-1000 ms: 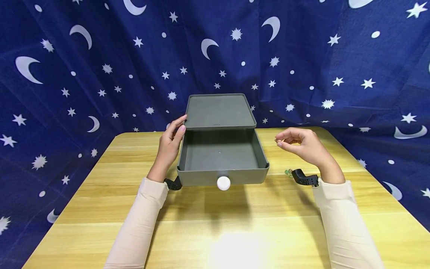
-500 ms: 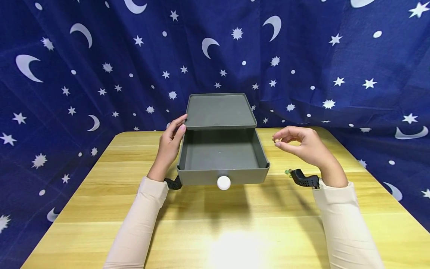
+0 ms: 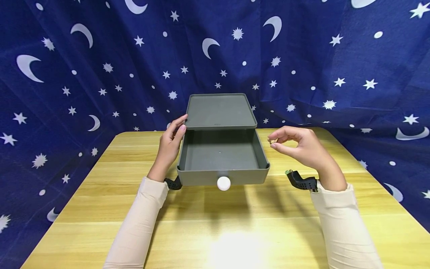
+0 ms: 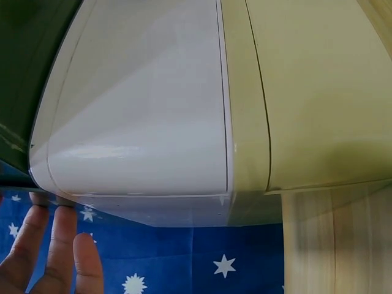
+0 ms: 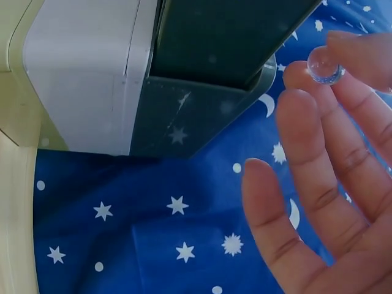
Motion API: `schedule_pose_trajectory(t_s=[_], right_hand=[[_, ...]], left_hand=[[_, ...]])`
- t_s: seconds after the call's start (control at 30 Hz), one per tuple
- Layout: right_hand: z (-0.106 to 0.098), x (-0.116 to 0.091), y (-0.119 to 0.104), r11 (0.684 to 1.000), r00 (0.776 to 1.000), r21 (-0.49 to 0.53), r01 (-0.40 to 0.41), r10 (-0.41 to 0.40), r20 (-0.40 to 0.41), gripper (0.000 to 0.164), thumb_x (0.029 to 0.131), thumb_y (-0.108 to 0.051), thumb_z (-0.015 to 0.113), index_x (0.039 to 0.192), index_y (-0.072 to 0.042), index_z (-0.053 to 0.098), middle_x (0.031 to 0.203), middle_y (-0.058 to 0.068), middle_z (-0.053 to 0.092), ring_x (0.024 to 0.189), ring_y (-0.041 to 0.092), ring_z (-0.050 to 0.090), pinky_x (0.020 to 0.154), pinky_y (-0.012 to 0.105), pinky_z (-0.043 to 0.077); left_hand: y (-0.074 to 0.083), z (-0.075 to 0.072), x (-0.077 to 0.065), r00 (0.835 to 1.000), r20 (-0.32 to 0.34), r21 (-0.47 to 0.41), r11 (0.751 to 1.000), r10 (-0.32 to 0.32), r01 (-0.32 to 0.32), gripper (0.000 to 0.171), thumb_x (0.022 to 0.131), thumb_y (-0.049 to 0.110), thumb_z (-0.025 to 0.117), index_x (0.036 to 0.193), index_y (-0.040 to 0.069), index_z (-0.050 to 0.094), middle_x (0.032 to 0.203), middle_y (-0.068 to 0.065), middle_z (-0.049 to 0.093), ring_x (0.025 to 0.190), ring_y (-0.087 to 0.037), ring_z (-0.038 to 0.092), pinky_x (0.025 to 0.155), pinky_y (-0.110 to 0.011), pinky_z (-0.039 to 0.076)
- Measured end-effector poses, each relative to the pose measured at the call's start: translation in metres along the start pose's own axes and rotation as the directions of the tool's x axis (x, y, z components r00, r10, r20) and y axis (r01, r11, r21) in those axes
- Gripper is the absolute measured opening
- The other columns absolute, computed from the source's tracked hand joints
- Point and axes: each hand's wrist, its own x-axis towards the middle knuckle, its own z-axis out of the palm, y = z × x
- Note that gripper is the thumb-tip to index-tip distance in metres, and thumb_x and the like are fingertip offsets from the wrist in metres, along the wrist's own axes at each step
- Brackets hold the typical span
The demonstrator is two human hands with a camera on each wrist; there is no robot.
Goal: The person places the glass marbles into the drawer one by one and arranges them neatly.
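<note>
A grey drawer box (image 3: 220, 110) stands toward the back of the table, its drawer (image 3: 223, 177) pulled out and a white round knob (image 3: 223, 183) on the front. My left hand (image 3: 170, 144) touches the box's left side with fairly straight fingers, also visible in the left wrist view. Right of the box, my right hand (image 3: 300, 147) pinches a small clear glass marble (image 5: 324, 65) between thumb and fingertips, above the table. The drawer's floor (image 3: 220, 153) shows bare.
Small green and brownish round pieces (image 3: 287, 172) lie on the wooden table (image 3: 111, 209), partly hidden behind the black right wrist camera (image 3: 302, 182). A blue curtain (image 3: 134, 67) with moons and stars hangs behind the table.
My right hand has moved slightly left toward the box with the marble. The wrist camera now covers more of the small pieces. My left hand and the drawer box stay put.
</note>
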Motion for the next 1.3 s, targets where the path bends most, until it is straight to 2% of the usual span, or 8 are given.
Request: schedule_pose_trajectory(t_s=[0.23, 0.43, 0.67, 0.97, 1.2, 1.3], right_hand=[[0.004, 0.001, -0.005, 1.0, 0.999, 0.005, 0.03, -0.03, -0.011, 0.023, 0.087, 0.011, 0.08, 0.107, -0.002, 0.08, 0.098, 0.007, 0.08, 0.083, 0.003, 0.069, 0.094, 0.013, 0.049], [0.008, 0.002, -0.007, 0.997, 0.997, 0.015, 0.069, -0.069, -0.039, 0.025, 0.085, 0.013, 0.08, 0.106, -0.002, 0.081, 0.096, 0.004, 0.08, 0.081, 0.002, 0.069, 0.095, 0.013, 0.049], [0.012, 0.003, -0.012, 0.994, 0.993, 0.028, 0.103, -0.101, -0.054, 0.015, 0.092, 0.0, 0.082, 0.106, -0.004, 0.081, 0.096, 0.004, 0.079, 0.08, 0.002, 0.068, 0.093, 0.015, 0.051], [0.023, 0.006, -0.016, 0.993, 0.993, 0.034, 0.113, -0.111, -0.046, 0.029, 0.084, 0.015, 0.079, 0.106, -0.004, 0.081, 0.093, 0.001, 0.078, 0.079, 0.003, 0.067, 0.092, 0.015, 0.05], [0.027, 0.008, -0.018, 0.993, 0.996, 0.083, 0.086, -0.084, -0.032, 0.028, 0.084, 0.017, 0.077, 0.106, -0.001, 0.079, 0.093, -0.004, 0.078, 0.071, 0.006, 0.062, 0.071, 0.016, 0.05], [0.028, 0.009, -0.02, 0.992, 0.998, 0.112, 0.056, -0.055, -0.016, 0.027, 0.085, 0.017, 0.077, 0.107, 0.001, 0.079, 0.097, -0.007, 0.078, 0.07, 0.007, 0.063, 0.068, 0.016, 0.05]], left_hand=[[0.001, 0.0, 0.0, 1.0, 0.0, -0.002, 1.0, -0.001, 0.001, 0.044, 0.114, 0.018, 0.051, 0.156, 0.006, 0.057, 0.156, -0.014, 0.056, 0.14, -0.024, 0.052, 0.106, -0.025, 0.044], [0.001, 0.001, 0.0, 1.0, 0.001, 0.004, 1.0, 0.005, -0.005, 0.044, 0.114, 0.018, 0.051, 0.156, 0.006, 0.057, 0.155, -0.015, 0.057, 0.14, -0.024, 0.052, 0.104, -0.026, 0.044], [0.002, 0.001, -0.001, 1.0, 0.002, 0.002, 1.0, 0.008, -0.008, 0.044, 0.114, 0.018, 0.05, 0.156, 0.006, 0.057, 0.157, -0.014, 0.056, 0.141, -0.024, 0.052, 0.104, -0.025, 0.044], [0.002, 0.0, -0.001, 1.0, 0.003, -0.007, 1.0, 0.003, -0.003, 0.045, 0.114, 0.019, 0.051, 0.157, 0.007, 0.057, 0.157, -0.014, 0.056, 0.141, -0.024, 0.052, 0.104, -0.026, 0.044], [0.001, 0.0, 0.0, 1.0, 0.002, -0.008, 1.0, -0.003, 0.003, 0.045, 0.114, 0.019, 0.051, 0.156, 0.006, 0.057, 0.156, -0.015, 0.056, 0.137, -0.023, 0.053, 0.101, -0.025, 0.045], [0.001, 0.0, 0.0, 1.0, 0.003, -0.011, 1.0, -0.007, 0.007, 0.045, 0.114, 0.019, 0.051, 0.157, 0.006, 0.057, 0.156, -0.015, 0.056, 0.136, -0.023, 0.053, 0.1, -0.025, 0.045]])
